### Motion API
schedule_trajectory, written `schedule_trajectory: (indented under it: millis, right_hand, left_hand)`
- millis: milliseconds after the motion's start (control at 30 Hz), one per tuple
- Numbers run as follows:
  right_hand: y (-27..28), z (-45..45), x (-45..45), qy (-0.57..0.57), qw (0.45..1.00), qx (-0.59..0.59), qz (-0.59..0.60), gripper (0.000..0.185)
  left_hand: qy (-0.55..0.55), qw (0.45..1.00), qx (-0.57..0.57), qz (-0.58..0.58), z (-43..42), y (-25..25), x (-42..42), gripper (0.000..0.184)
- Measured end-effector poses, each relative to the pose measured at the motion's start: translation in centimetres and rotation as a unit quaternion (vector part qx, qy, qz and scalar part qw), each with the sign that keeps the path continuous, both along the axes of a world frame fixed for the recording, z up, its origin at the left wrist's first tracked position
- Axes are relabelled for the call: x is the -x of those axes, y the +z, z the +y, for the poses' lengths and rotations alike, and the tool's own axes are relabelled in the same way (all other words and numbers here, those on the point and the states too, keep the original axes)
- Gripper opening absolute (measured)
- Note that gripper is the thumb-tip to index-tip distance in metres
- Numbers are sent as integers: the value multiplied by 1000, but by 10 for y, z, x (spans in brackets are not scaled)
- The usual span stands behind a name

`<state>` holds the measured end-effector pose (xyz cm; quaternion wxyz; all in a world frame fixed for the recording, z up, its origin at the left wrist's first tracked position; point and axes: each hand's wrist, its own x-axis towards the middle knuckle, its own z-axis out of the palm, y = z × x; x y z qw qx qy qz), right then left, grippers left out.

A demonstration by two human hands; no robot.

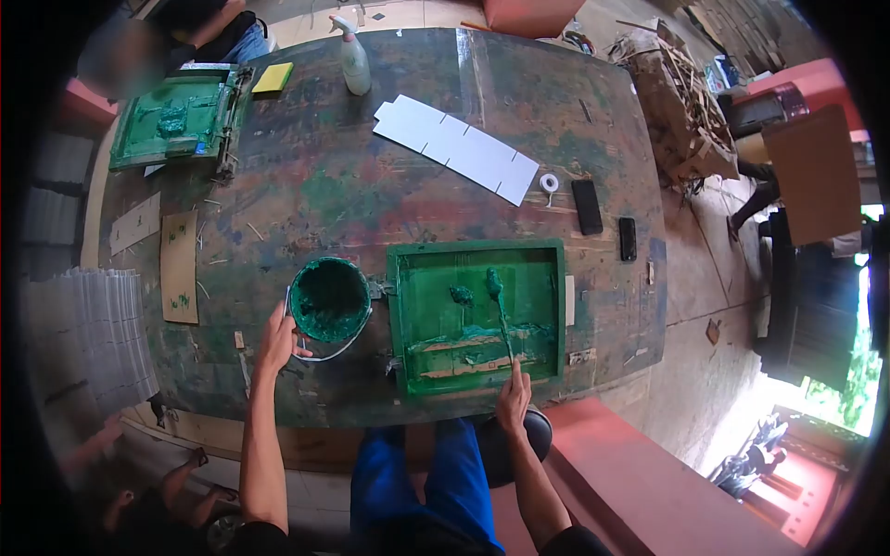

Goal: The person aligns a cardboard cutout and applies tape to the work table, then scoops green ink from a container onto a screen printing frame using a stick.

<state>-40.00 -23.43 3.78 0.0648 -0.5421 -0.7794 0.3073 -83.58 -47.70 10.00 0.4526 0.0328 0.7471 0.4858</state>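
Observation:
My left hand (277,341) is closed at the left side of a bucket (331,301), by its rim and wire handle. Green ink coats the inside of the bucket, which stands on the table. In my right hand (513,398) is the lower end of a thin stirring stick (503,320), its far end thick with green ink. The stick reaches over a green-stained screen-printing frame (477,387), right of the bucket. Beside the stick's tip, a blob of green ink (461,295) lies on the mesh. Torn brownish strips show along the near part of the frame.
On the stained table (389,213) lie a white cut-out sheet (456,148), a tape roll (549,183) and two phones (587,206) (628,239). A spray bottle (353,60) stands at the back. Another green frame (171,116) sits far left near a person. Stacked sheets (97,329) flank the left.

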Motion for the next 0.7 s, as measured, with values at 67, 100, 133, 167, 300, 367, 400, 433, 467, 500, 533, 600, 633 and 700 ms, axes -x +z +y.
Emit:
schedule_trajectory:
  millis: [67, 100, 133, 167, 300, 367, 400, 433, 467, 500, 533, 600, 633, 700]
  right_hand:
    - [-3, 0, -2, 5, 1000, -8, 9, 48]
    - [-4, 0, -3, 8, 1000, -13, 14, 47]
    - [-8, 1, -5, 12, 1000, -13, 15, 47]
    - [-11, 0, -8, 16, 1000, -11, 16, 46]
    - [-12, -8, -15, 6, 1000, 0, 13, 45]
    - [-13, -9, -16, 9, 1000, -14, 21, 45]
    - [-14, -8, -15, 11, 999, -21, 26, 45]
    - [-16, -9, -14, 13, 999, -18, 25, 45]
    - [-17, -9, -16, 14, 1000, -14, 24, 45]
    - [-18, -8, -16, 14, 1000, -13, 23, 45]
    - [-20, -7, -15, 12, 1000, -10, 27, 45]
    - [-21, -7, -17, 8, 999, 0, 31, 46]
    - [-20, -6, -16, 8, 999, -8, 37, 46]
    - [-19, -6, -14, 10, 998, -23, 49, 46]
  left_hand:
    - [13, 1000, -7, -4, 1, 0, -1, 29]
    - [19, 1000, -11, -6, 2, 0, -1, 29]
    - [18, 1000, -11, -6, 2, 0, 0, 29]
    - [16, 1000, -9, -7, 2, 1, 0, 29]
    - [16, 1000, -6, 3, 3, 5, -3, 29]
    - [17, 1000, -6, 0, 5, 8, -5, 30]
    - [18, 1000, -5, 1, 6, 10, -4, 30]
    - [14, 1000, -2, -1, 3, 9, -3, 30]
    - [9, 1000, 2, -5, 2, 7, -2, 30]
    - [4, 1000, 3, -7, 2, 6, -1, 30]
    - [6, 1000, -1, -4, 3, 4, 0, 30]
    - [11, 1000, -7, -2, 0, 2, -1, 30]
    - [12, 1000, -6, -1, 3, 5, -2, 30]
    - [16, 1000, -3, 0, 6, 12, -4, 30]
